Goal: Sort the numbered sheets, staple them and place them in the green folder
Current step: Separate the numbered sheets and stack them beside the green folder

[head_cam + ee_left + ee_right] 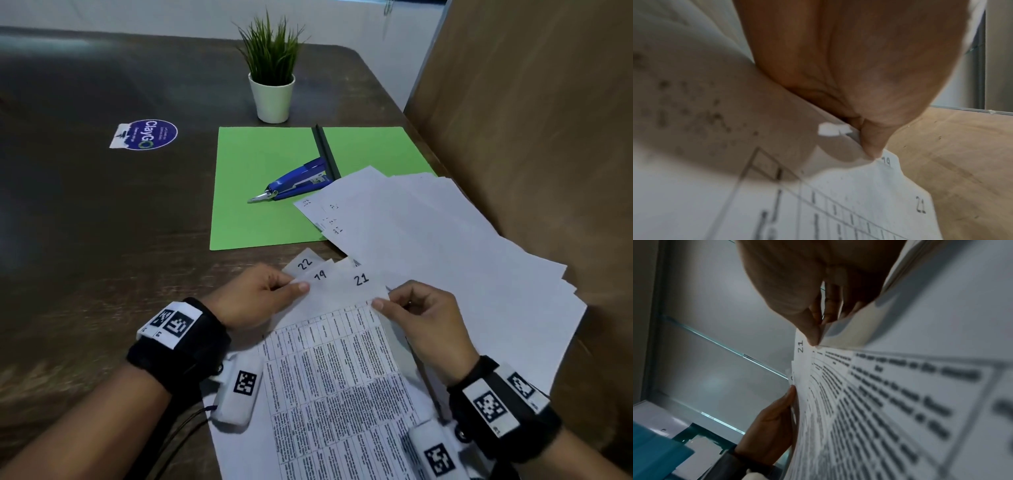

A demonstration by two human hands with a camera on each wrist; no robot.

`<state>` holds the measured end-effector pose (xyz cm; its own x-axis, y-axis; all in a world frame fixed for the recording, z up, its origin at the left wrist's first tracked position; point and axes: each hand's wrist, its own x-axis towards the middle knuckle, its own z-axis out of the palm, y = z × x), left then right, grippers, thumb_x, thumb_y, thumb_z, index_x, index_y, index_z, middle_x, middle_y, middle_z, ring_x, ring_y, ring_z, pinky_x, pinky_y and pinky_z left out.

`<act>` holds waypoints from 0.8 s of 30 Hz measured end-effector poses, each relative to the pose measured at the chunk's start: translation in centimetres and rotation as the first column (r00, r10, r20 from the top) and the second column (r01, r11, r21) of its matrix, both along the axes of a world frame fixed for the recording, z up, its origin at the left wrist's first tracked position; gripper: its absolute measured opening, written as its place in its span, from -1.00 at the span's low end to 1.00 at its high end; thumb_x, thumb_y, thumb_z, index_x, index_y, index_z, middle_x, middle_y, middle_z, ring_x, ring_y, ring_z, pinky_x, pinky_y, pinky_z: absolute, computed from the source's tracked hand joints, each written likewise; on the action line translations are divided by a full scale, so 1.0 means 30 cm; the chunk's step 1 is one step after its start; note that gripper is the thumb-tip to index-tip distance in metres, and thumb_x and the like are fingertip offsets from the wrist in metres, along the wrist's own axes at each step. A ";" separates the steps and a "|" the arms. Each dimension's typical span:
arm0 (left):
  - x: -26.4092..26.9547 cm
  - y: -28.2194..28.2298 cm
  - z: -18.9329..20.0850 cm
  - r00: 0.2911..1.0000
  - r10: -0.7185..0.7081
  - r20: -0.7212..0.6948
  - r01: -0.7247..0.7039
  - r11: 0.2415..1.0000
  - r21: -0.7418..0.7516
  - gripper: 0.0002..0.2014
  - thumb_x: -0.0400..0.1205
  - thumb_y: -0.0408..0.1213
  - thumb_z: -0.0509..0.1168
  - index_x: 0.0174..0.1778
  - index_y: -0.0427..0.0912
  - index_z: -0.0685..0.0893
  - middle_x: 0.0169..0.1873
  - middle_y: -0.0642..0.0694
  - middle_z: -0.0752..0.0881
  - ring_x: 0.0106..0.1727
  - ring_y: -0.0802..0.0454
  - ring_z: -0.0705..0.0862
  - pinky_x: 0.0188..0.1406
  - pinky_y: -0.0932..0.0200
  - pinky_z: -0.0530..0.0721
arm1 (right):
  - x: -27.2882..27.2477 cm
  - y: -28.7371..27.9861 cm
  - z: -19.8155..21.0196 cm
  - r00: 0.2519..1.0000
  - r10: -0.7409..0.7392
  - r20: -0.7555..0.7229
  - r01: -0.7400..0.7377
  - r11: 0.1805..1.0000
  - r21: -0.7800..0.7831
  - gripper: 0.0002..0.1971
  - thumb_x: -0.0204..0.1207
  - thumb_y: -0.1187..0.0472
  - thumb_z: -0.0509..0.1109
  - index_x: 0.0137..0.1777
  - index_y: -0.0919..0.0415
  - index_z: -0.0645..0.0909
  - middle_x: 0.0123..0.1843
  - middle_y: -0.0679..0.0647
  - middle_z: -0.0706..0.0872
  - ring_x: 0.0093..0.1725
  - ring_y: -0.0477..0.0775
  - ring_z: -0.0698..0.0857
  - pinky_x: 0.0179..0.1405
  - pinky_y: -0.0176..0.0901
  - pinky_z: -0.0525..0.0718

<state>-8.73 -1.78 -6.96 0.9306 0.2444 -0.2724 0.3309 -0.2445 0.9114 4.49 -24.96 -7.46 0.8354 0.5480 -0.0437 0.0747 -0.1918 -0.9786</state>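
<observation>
- Your left hand (260,294) pinches the fanned top corners of the white printed paper sheets (342,370), thumb on top by the handwritten 19; your right hand (416,318) pinches the top right corner of the sheet marked 21.
- You hold that small stack low in the centre of the head view, its top edge lifted off the dark wooden table (85,222); the corners read 22, 19 and 21, so the order looks unfinished.
- Expect the sheets to be light, limp and slippery against one another; take them by the corners or edges and square them before stapling.
- More loose white sheets (428,240) lie spread at right, overlapping the open green card folder (260,178) in the middle of the frame.
- On that folder rests the blue stapler (294,185); beyond it stands a small potted plant (272,68).
</observation>
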 end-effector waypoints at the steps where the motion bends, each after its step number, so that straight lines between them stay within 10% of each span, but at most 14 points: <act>1: 0.000 -0.008 0.005 1.000 0.012 0.006 -0.012 0.999 -0.039 -0.46 0.74 0.02 0.28 -0.49 -0.22 0.39 -0.46 -0.19 0.18 -0.42 -0.14 0.12 -0.34 0.19 0.38 | 0.001 -0.001 0.000 1.000 -0.007 0.016 0.006 1.000 0.023 -0.82 0.40 0.33 0.63 -0.33 0.32 0.68 -0.43 0.07 0.63 -0.42 -0.03 0.52 -0.41 -0.30 0.53; 3: 0.004 -0.019 0.017 0.999 0.027 0.028 -0.025 0.997 -0.070 -0.44 0.76 -0.03 0.24 -0.49 -0.28 0.31 -0.46 -0.19 0.13 -0.46 -0.08 0.10 -0.30 0.39 0.43 | -0.005 -0.002 0.005 0.996 0.009 0.083 -0.012 0.999 0.040 -0.84 0.40 0.38 0.62 -0.32 0.23 0.72 -0.38 0.06 0.71 -0.37 -0.04 0.59 -0.34 -0.28 0.59; 4: 0.006 -0.026 0.024 0.998 0.053 0.026 -0.049 0.993 -0.110 -0.44 0.77 -0.08 0.23 -0.52 -0.26 0.30 -0.48 -0.17 0.12 -0.52 -0.02 0.14 0.03 0.51 0.65 | -0.011 -0.003 0.009 0.993 0.030 0.116 -0.036 0.998 0.046 -0.84 0.40 0.40 0.62 -0.32 0.21 0.73 -0.35 0.06 0.74 -0.36 -0.06 0.62 -0.34 -0.28 0.60; 5: 0.009 -0.033 0.030 0.996 0.089 0.021 -0.085 0.985 -0.153 -0.45 0.78 -0.14 0.24 -0.54 -0.22 0.30 -0.52 -0.13 0.12 -0.58 0.07 0.18 0.30 0.38 0.28 | -0.016 -0.005 0.009 0.989 0.060 0.138 -0.068 0.996 0.057 -0.83 0.40 0.42 0.61 -0.31 0.19 0.73 -0.31 0.05 0.76 -0.37 -0.08 0.63 -0.36 -0.30 0.59; 7: 0.008 -0.024 0.026 0.997 0.072 0.020 -0.068 0.986 -0.151 -0.47 0.78 -0.18 0.25 -0.54 -0.23 0.35 -0.59 -0.05 0.18 -0.66 0.17 0.25 0.23 0.40 0.62 | -0.025 -0.006 0.014 0.980 0.114 0.161 -0.125 0.991 0.056 -0.86 0.41 0.37 0.62 -0.31 0.18 0.75 -0.22 0.04 0.79 -0.36 -0.10 0.66 -0.37 -0.34 0.57; 9: 0.013 -0.001 0.013 1.000 -0.022 -0.015 0.021 0.999 -0.023 -0.53 0.73 -0.12 0.33 -0.50 -0.25 0.55 -0.60 0.01 0.43 -0.60 0.16 0.40 -0.27 0.43 0.59 | -0.037 -0.005 0.020 0.970 0.158 0.183 -0.173 0.983 0.070 -0.82 0.43 0.13 0.63 -0.30 0.20 0.78 -0.15 0.07 0.80 -0.28 0.01 0.72 -0.33 -0.27 0.61; 14: 0.016 0.029 -0.002 0.993 -0.113 -0.035 0.116 0.988 0.100 -0.92 0.56 -0.22 0.56 -0.06 -0.08 0.87 -0.06 0.04 0.89 0.03 -0.05 0.85 0.26 -0.19 0.73 | -0.047 -0.001 0.024 0.976 0.189 0.107 -0.193 0.981 0.028 -0.70 0.57 -0.03 0.46 -0.28 0.12 0.81 -0.32 0.06 0.77 -0.34 0.02 0.66 -0.29 -0.19 0.61; 16: 0.014 0.025 0.000 0.995 -0.094 -0.036 0.097 0.991 0.091 -0.90 0.53 -0.24 0.59 -0.07 -0.05 0.86 -0.05 0.08 0.89 0.04 0.02 0.85 0.27 -0.20 0.73 | -0.049 0.005 0.019 0.978 0.186 0.090 -0.181 0.982 -0.054 -0.98 0.47 0.14 0.58 -0.13 0.01 0.80 -0.30 0.12 0.76 -0.36 0.14 0.63 -0.32 -0.04 0.67; 18: 0.014 0.026 0.000 0.995 -0.088 -0.044 0.090 0.994 0.066 -0.88 0.50 -0.27 0.61 -0.09 -0.02 0.86 -0.05 0.08 0.89 0.03 0.04 0.85 0.26 -0.20 0.75 | -0.050 0.004 0.003 0.986 0.151 0.072 -0.147 0.987 -0.065 -0.78 0.40 0.26 0.65 0.00 0.04 0.77 -0.24 0.19 0.77 -0.34 0.21 0.62 -0.29 -0.03 0.71; 21: 0.013 0.025 0.002 0.996 -0.079 -0.047 0.081 0.995 0.053 -0.86 0.48 -0.31 0.62 -0.09 -0.03 0.86 -0.04 0.08 0.89 0.02 0.05 0.86 0.24 -0.18 0.76 | -0.058 0.009 0.018 0.987 0.086 0.133 -0.081 0.996 -0.047 -0.80 0.35 0.24 0.69 -0.10 0.03 0.76 -0.25 0.10 0.77 -0.38 -0.02 0.61 -0.40 -0.29 0.59; 24: 0.016 0.018 0.006 0.996 -0.074 -0.047 0.075 0.997 0.016 -0.82 0.49 -0.37 0.61 -0.03 -0.12 0.85 -0.04 0.04 0.89 0.01 0.02 0.87 0.21 -0.14 0.79 | -0.066 0.010 0.038 0.979 0.052 0.199 -0.053 0.999 -0.003 -0.89 0.42 0.19 0.64 -0.18 0.03 0.75 -0.30 0.07 0.74 -0.43 -0.01 0.63 -0.49 -0.12 0.63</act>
